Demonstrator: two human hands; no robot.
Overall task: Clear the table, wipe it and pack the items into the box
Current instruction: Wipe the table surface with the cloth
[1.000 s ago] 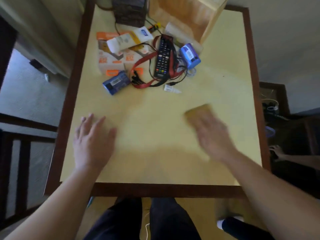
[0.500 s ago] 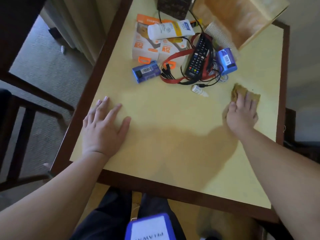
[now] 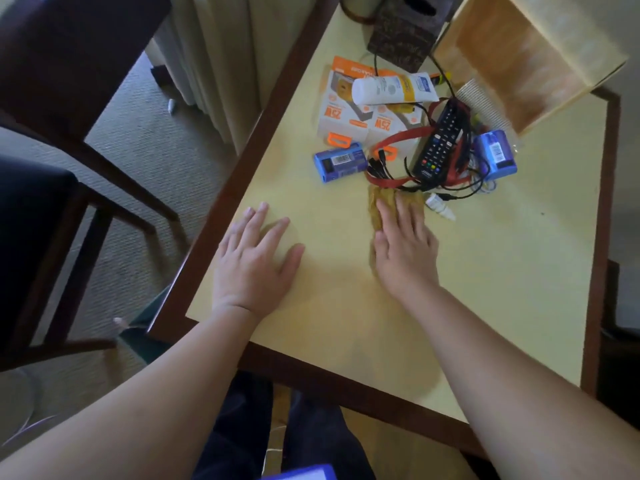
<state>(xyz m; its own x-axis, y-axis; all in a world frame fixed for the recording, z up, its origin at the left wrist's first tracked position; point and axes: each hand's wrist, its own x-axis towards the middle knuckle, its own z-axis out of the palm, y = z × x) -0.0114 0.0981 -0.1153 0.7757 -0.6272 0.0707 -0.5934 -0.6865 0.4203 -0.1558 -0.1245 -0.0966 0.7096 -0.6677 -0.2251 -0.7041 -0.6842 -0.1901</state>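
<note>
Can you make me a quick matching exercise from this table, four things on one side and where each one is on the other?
Things:
1. cloth
2. lotion tube
3. remote control
4. left hand

Places:
A. lying across the orange-and-white boxes
B. flat on the bare tabletop
C. on the tangle of red and black cables
D. under the right hand

Pairs: 1-D, 2-A, 3-C, 4-B

"25W" on two white charger boxes
</note>
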